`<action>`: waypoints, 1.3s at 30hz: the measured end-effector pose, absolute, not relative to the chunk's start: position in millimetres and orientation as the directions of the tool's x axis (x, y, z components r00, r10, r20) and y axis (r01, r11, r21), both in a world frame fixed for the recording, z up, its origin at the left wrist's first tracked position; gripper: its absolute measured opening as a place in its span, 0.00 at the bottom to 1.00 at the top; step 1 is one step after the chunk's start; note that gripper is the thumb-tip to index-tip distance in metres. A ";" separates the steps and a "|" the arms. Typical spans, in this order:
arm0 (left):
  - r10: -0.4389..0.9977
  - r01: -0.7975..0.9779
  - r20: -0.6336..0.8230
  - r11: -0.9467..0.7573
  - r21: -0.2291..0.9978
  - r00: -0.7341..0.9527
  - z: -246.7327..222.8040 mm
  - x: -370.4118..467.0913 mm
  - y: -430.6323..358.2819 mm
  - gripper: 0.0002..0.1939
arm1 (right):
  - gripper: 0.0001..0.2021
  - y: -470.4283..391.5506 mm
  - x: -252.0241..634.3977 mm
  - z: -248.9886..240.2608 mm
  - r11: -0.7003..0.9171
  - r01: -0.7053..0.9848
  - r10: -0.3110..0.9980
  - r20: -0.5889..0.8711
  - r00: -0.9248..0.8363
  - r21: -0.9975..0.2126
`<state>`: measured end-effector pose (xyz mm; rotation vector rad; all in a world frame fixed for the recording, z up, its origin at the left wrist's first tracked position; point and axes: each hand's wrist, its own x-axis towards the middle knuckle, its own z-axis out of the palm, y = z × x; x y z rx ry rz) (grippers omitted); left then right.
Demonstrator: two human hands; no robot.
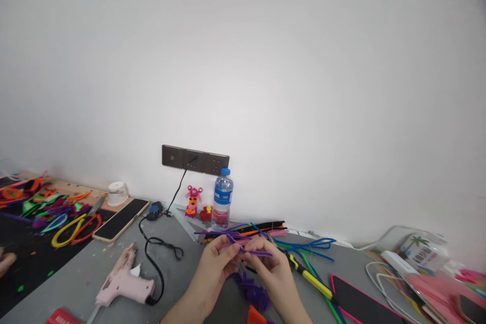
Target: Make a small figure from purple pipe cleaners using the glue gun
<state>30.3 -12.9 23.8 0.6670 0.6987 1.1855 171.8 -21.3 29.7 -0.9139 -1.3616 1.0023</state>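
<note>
Purple pipe cleaners (261, 253) are pinched between my two hands, which nearly touch at the fingertips. My left hand (214, 271) grips them with thumb and forefinger. On the right, my right hand (271, 268) holds the same purple strands, its fingers curled. Below and between the hands lies a fuzzy purple piece (252, 291), with an orange piece (256, 315) at the bottom edge. Loose pipe cleaners in blue (317, 244), black, orange and pink lie just behind my hands.
A pink glue gun (123, 283) with a black cord, a phone (121, 218) and scissors (78, 230) lie left. A water bottle (222, 200) and small figure (192, 202) stand behind. Right are a yellow-black tool (313, 281) and dark phone (362, 301). Another person's hand (5, 261) shows far left.
</note>
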 end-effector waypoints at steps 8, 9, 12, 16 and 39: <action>0.962 -0.389 -0.008 0.119 0.913 0.274 32.4 22.2 -10.3 0.21 | 0.13 -17.1 182.1 36.5 0.350 -0.056 0.916 0.354 -0.189 -0.935; 0.951 -0.354 0.007 0.107 0.929 0.308 34.8 20.4 -10.1 0.21 | 0.12 -17.0 184.6 38.4 0.338 -0.060 0.909 0.342 -0.239 -0.939; 0.917 -0.268 0.010 0.105 0.958 0.398 37.7 16.6 -9.1 0.22 | 0.11 -18.3 191.1 43.1 0.268 -0.080 0.890 0.278 -0.360 -0.960; 0.898 -0.194 -0.012 0.108 0.975 0.441 33.3 15.3 -6.8 0.20 | 0.09 -21.3 192.7 46.4 0.239 -0.079 0.883 0.250 -0.396 -0.968; 0.883 0.169 0.195 -0.290 0.942 0.428 27.0 19.8 -14.8 0.15 | 0.17 -12.0 184.1 36.3 0.145 -0.145 0.962 0.174 -0.211 -0.979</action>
